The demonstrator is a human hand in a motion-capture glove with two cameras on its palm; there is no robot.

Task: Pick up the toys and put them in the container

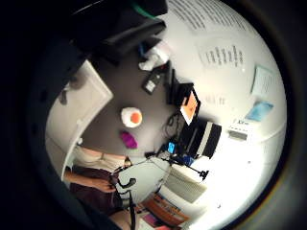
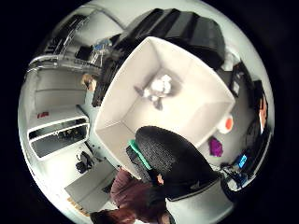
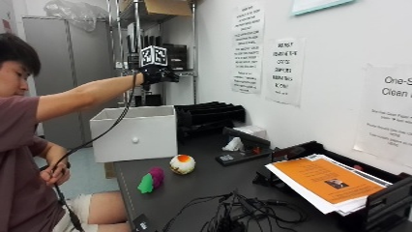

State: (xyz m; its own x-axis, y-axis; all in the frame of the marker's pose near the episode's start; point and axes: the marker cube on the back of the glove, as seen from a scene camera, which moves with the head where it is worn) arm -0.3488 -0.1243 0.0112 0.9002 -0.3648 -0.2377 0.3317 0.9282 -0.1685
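White container [image 3: 135, 133] sits beneath the raised, spread-fingered gloved hand [image 3: 157, 75].

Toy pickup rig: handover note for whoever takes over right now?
Right hand: raised high over the white container, holding nothing; fingers look relaxed.
Container: at the table's far end; one grey-white toy lies on its floor.
Still on the table: the white ball with an orange spot and the magenta-and-green toy, close together in front of the container.
Done: one toy in. Left: those two toys.
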